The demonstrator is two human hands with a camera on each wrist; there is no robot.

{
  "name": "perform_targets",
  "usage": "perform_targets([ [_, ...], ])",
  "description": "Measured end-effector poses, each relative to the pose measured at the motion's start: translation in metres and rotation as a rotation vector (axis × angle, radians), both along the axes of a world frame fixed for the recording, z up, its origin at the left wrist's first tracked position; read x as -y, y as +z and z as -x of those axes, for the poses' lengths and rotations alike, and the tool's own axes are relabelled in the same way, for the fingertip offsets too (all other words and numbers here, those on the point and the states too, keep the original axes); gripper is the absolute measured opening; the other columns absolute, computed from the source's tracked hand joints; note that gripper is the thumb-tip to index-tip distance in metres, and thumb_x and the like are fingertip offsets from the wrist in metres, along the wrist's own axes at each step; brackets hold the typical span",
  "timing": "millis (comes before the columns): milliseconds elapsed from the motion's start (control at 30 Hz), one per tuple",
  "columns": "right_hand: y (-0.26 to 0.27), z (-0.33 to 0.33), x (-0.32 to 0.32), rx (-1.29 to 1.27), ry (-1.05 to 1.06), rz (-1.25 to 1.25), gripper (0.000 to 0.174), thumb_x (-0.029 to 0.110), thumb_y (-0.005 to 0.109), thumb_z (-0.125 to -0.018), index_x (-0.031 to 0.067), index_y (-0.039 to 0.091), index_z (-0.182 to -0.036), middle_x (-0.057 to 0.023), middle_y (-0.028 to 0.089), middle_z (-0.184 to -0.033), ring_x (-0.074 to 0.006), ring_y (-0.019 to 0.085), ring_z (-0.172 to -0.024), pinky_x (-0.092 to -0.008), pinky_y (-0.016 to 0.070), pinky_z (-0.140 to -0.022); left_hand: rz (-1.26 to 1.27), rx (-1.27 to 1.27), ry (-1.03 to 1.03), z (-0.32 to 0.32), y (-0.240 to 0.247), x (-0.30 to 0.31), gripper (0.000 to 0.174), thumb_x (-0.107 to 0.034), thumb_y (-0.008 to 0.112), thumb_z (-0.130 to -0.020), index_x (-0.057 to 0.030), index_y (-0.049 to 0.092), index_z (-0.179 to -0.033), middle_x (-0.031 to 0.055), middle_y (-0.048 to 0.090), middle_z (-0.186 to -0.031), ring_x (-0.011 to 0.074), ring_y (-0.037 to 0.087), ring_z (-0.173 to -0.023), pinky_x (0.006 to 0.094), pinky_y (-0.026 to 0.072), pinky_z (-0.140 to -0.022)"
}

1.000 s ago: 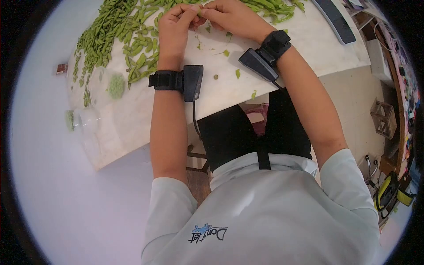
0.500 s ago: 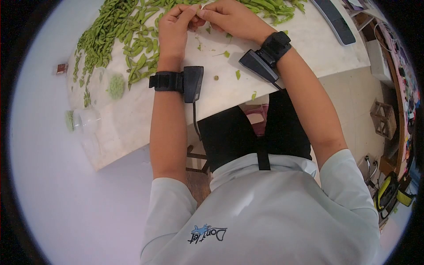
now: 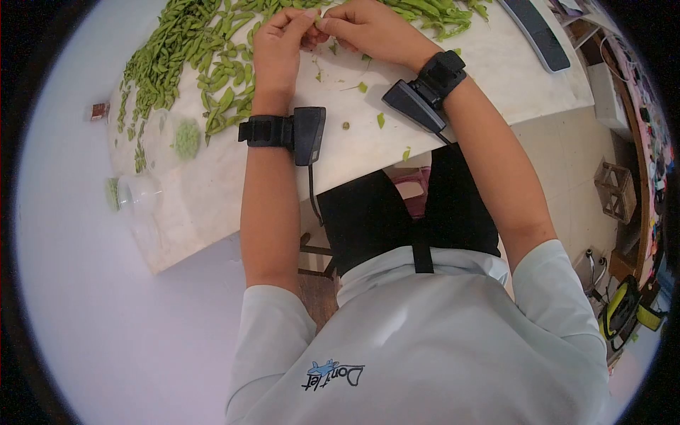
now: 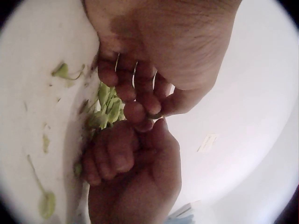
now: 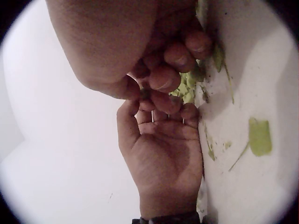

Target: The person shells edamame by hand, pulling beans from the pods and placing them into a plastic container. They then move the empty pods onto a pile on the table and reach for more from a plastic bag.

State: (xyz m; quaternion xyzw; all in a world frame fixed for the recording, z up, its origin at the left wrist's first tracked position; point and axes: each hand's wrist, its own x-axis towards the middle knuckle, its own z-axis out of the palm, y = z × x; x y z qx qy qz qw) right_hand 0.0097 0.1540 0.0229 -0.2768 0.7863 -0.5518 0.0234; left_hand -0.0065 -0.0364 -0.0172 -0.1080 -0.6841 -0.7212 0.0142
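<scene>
Above the near part of the table, my left hand [image 3: 278, 49] and right hand [image 3: 379, 32] meet at the fingertips. Between them they pinch a small green soybean pod [image 5: 145, 93], mostly hidden by thumbs and forefingers. In the left wrist view a dark green sliver of this pod [image 4: 153, 115] shows at the left thumb tip. The other fingers of the right hand [image 4: 133, 172] curl inward. A large heap of soybean pods [image 3: 173, 49] spreads to the left of the hands, and more pods [image 3: 439, 14] lie beyond the right hand.
Toward the table's left edge stand a clear container with green beans [image 3: 186, 138] and a clear jar [image 3: 138, 191] lying near the corner. Leaf scraps [image 3: 381, 120] are scattered on the white table [image 3: 510, 92]. A long grey-and-black device [image 3: 538, 35] rests at the right edge.
Both hands stay almost in place, fingertips together. The thumbs and fingers have shifted slightly about the pod, and less of its green shows in the head view.
</scene>
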Motion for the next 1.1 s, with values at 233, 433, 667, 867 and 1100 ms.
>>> perform_targets([
  [233, 0.017, -0.003, -0.004, 0.013, -0.030, -0.224, 0.034, 0.027, 0.054, -0.094, -0.0025, 0.066, -0.083, -0.0134, 0.063, -0.068, -0.0209, 0.058, -0.059, -0.0347, 0.0459, -0.058, -0.017, 0.008, 0.071, -0.004, 0.004, -0.005, 0.022, -0.016, 0.057, -0.094, 0.0033, 0.065, -0.100, 0.0060, 0.065, -0.082, 0.0125, 0.059, -0.072, 0.0261, 0.0476, -0.066],
  [433, 0.001, 0.001, 0.000, -0.011, -0.024, -0.061, 0.032, 0.024, 0.053, -0.095, -0.0027, 0.066, -0.083, -0.0136, 0.065, -0.069, -0.0214, 0.058, -0.060, -0.0349, 0.0462, -0.059, 0.007, 0.005, 0.016, -0.001, 0.001, -0.002, 0.023, -0.015, 0.056, -0.095, 0.0037, 0.065, -0.103, 0.0064, 0.065, -0.083, 0.0128, 0.059, -0.073, 0.0255, 0.0478, -0.067],
  [667, 0.002, 0.001, 0.000, 0.020, -0.035, -0.079, 0.032, 0.025, 0.057, -0.094, -0.0024, 0.066, -0.080, -0.0106, 0.061, -0.062, -0.0168, 0.054, -0.053, -0.0322, 0.0436, -0.053, -0.049, -0.009, -0.016, -0.001, 0.000, -0.001, 0.022, -0.013, 0.056, -0.094, 0.0036, 0.065, -0.105, 0.0058, 0.065, -0.084, 0.0119, 0.059, -0.072, 0.0252, 0.0477, -0.067],
  [867, 0.003, -0.001, 0.000, 0.036, -0.053, -0.088, 0.030, 0.023, 0.059, -0.092, -0.0025, 0.066, -0.078, -0.0105, 0.060, -0.060, -0.0165, 0.053, -0.052, -0.0319, 0.0422, -0.051, -0.051, -0.012, -0.035, -0.001, 0.001, -0.001, 0.020, -0.010, 0.055, -0.092, 0.0030, 0.063, -0.105, 0.0060, 0.066, -0.090, 0.0109, 0.058, -0.073, 0.0254, 0.0481, -0.067],
  [1100, 0.004, -0.001, 0.000, 0.008, -0.039, -0.156, 0.031, 0.023, 0.057, -0.093, -0.0031, 0.066, -0.080, -0.0128, 0.062, -0.064, -0.0205, 0.055, -0.055, -0.0344, 0.0440, -0.054, -0.029, -0.038, -0.036, 0.002, -0.003, 0.001, 0.020, -0.006, 0.052, -0.090, 0.0032, 0.063, -0.104, 0.0066, 0.065, -0.092, 0.0116, 0.059, -0.074, 0.0258, 0.0483, -0.067],
])
